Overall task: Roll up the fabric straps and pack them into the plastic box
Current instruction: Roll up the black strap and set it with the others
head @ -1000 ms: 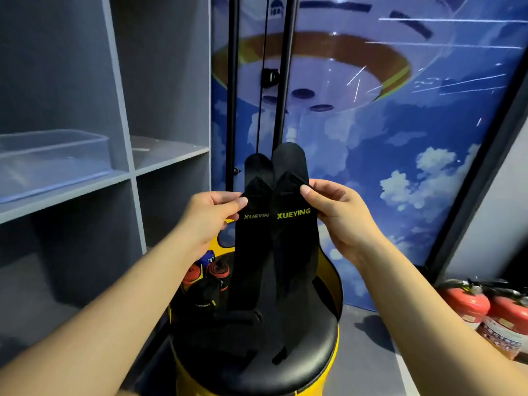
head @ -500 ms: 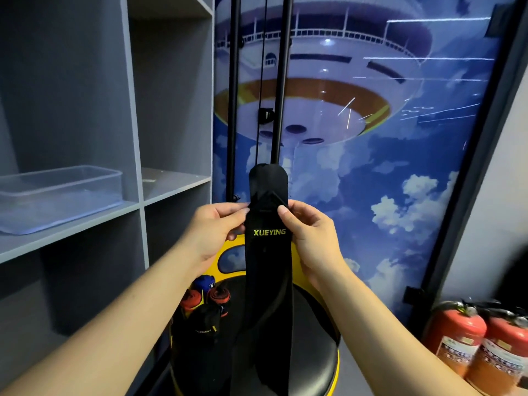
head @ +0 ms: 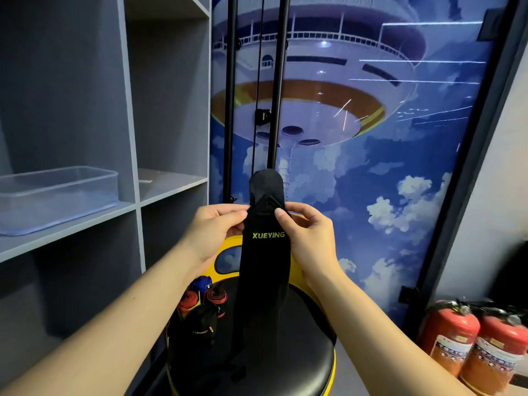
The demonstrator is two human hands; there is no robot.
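head view | left hand (head: 213, 232) + right hand (head: 310, 238) both pinching 1 black strap (head: 264, 261) | 1 plastic box (head: 57, 195) left of strap | 4 rolled straps (head: 204, 302) below | 2 extinguishers (head: 471, 338) right

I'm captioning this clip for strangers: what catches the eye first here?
Dead centre, both hands, left and right, pinch a long black fabric strap lettered XUEYING, held upright over a round black stool. Behind it looms a blue flying-saucer mural; a clear plastic box sits on the grey shelf, left.
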